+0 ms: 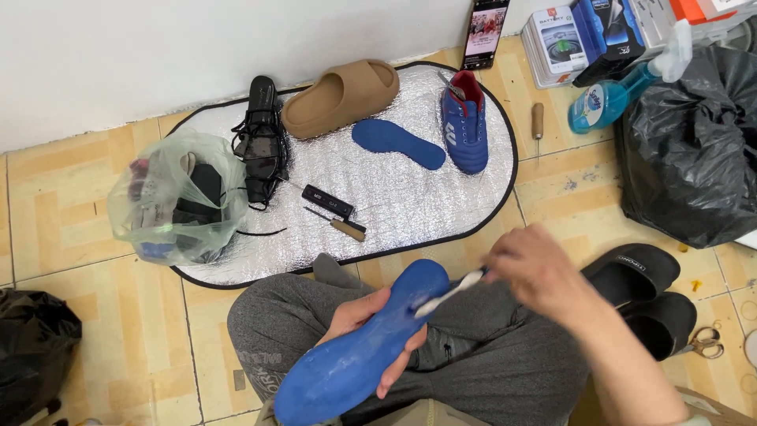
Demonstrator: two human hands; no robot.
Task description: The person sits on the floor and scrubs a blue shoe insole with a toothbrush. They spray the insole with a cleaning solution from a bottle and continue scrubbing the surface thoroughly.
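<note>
My left hand (371, 331) cradles a blue shoe insole (355, 347) from underneath, over my lap in grey trousers. My right hand (532, 272) grips a small brush (453, 290) with a white head, and its tip rests on the insole's upper end. A second blue insole (398, 143) lies on a silver oval mat (410, 205), beside a blue football boot (465, 120). A tan foam slide (341, 96) and a black sandal (262, 142) also lie on the mat.
A clear plastic bag of items (177, 197) sits at the mat's left. An awl (339, 224) and small black box (328, 201) lie mid-mat. Black slippers (643, 288), scissors (706, 343), a black rubbish bag (690, 142), a spray bottle (623, 87), boxes and a phone (485, 31) stand right and behind.
</note>
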